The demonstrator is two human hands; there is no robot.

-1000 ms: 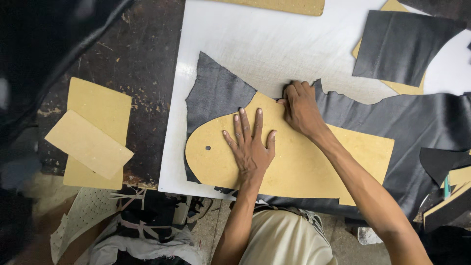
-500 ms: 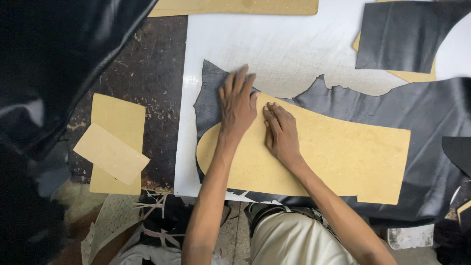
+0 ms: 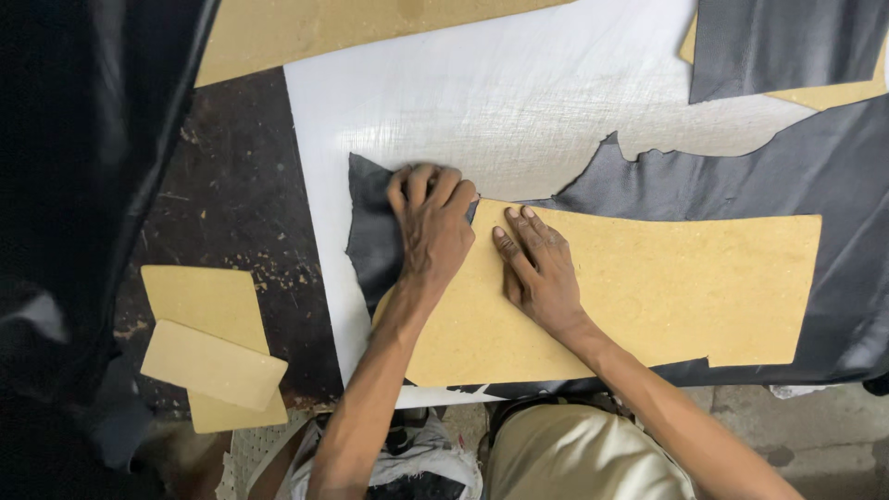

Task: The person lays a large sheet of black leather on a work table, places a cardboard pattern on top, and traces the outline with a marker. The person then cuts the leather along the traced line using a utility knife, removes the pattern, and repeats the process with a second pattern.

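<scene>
Tan board pattern (image 3: pixel 648 287) lies flat over the black leather sheet (image 3: pixel 815 176) on the white worktop (image 3: pixel 519 102). From the head view, half a second ago my left hand (image 3: pixel 433 227) lay flat with fingers stretched past the pattern's rounded end; now its fingers are curled at that upper edge, over the leather just beyond them, possibly gripping a small tool, though I cannot tell. My right hand (image 3: pixel 537 268) stays pressed flat on the board, fingers spread, holding nothing. That suggests the pattern is pinned and the edge is being worked. Spare tan pieces (image 3: pixel 208 343) lie well left of the fingers.
</scene>
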